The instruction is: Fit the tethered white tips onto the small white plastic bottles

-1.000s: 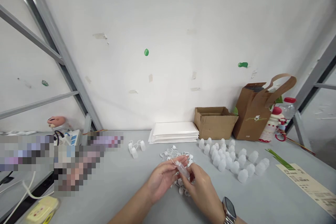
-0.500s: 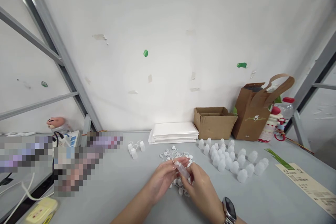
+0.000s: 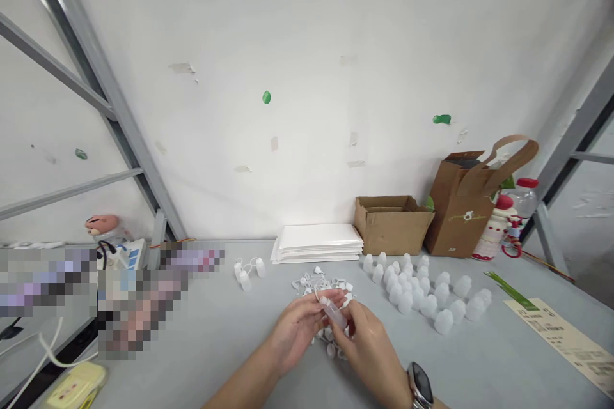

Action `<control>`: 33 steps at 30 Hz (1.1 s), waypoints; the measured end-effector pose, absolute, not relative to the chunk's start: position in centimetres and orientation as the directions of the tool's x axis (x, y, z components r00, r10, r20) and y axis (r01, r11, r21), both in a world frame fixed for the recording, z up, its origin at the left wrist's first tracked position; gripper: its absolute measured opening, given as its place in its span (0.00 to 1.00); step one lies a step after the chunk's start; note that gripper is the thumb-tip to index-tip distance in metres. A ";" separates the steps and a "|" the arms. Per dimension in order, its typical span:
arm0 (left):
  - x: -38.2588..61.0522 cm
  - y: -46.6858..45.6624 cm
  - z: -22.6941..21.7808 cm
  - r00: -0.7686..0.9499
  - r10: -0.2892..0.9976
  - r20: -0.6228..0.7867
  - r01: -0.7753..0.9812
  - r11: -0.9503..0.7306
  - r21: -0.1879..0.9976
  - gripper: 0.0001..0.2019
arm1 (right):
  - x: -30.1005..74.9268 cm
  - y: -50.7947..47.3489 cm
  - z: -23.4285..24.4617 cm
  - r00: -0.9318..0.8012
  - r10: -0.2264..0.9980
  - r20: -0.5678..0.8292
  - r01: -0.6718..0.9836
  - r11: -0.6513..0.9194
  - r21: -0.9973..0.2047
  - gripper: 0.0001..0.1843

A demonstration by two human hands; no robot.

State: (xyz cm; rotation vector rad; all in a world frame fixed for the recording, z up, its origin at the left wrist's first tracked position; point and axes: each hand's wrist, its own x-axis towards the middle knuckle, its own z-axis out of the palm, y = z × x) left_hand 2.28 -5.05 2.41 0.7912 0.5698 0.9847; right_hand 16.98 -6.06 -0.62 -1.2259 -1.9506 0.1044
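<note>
A small translucent plastic bottle (image 3: 336, 314) lies tilted between my two hands, its neck end toward the upper left. My right hand (image 3: 368, 340) pinches the body of this bottle between thumb and fingers. Around the neck end curl the thumb and fingers of my left hand (image 3: 296, 330), with a thin white loop showing at the top. Beneath and behind both hands spreads a pile of white looped caps (image 3: 330, 348), partly covered by them. On the left stand several bottles with white loops (image 3: 245, 280). Many bottles without loops (image 3: 404, 297) are grouped on the right.
At the wall lie a stack of white envelopes (image 3: 319, 243), an opened cardboard box (image 3: 394, 231) and a brown paper bag (image 3: 458, 217). A printed paper sheet (image 3: 566, 342) is at the right edge. A power strip (image 3: 132, 255) and a yellow case (image 3: 77, 385) sit left.
Almost nothing differs. Both hands keep their hold on the bottle, with only a tiny shift of the fingers at its neck.
</note>
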 end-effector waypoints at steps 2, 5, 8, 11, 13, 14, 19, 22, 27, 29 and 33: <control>2.2 -5.0 2.3 0.466 0.882 -0.065 -0.516 0.331 0.790 0.17 | 16.9 -6.1 -0.4 -0.192 0.808 0.558 0.701 0.510 -0.498 0.08; 2.0 -5.0 2.1 0.484 0.873 -0.061 -0.525 0.345 0.778 0.18 | 16.8 -6.2 -0.1 -0.180 0.837 0.517 0.685 0.484 -0.544 0.10; 2.0 -5.1 2.0 0.498 0.865 -0.064 -0.526 0.360 0.770 0.18 | 16.8 -6.2 0.1 -0.180 0.849 0.497 0.677 0.473 -0.563 0.10; 2.0 -5.0 2.1 0.499 0.864 -0.068 -0.525 0.364 0.770 0.18 | 16.8 -6.2 0.2 -0.187 0.845 0.500 0.680 0.479 -0.555 0.10; 2.0 -5.0 2.1 0.490 0.869 -0.074 -0.518 0.359 0.776 0.17 | 16.8 -6.2 0.1 -0.190 0.833 0.519 0.694 0.488 -0.530 0.10; 2.1 -5.0 2.2 0.484 0.871 -0.077 -0.514 0.355 0.781 0.17 | 16.8 -6.2 0.0 -0.192 0.823 0.534 0.701 0.496 -0.512 0.10; 2.4 -5.2 2.4 0.439 0.893 -0.097 -0.488 0.328 0.809 0.15 | 17.0 -6.1 -0.6 -0.223 0.744 0.630 0.730 0.556 -0.398 0.09; 2.5 -5.4 2.7 0.415 0.901 -0.124 -0.464 0.327 0.823 0.14 | 17.0 -6.1 -0.8 -0.258 0.677 0.689 0.751 0.589 -0.298 0.06; 2.4 -5.4 2.8 0.428 0.896 -0.115 -0.464 0.327 0.823 0.16 | 16.9 -6.2 -0.9 -0.287 0.621 0.730 0.772 0.600 -0.207 0.06; 2.4 -5.4 2.6 0.445 0.890 -0.104 -0.471 0.332 0.817 0.17 | 16.9 -6.2 -0.8 -0.265 0.662 0.701 0.772 0.582 -0.258 0.06; 2.5 -5.3 2.1 0.463 0.882 -0.086 -0.503 0.342 0.794 0.20 | 16.8 -6.1 -0.4 -0.207 0.784 0.585 0.730 0.522 -0.441 0.08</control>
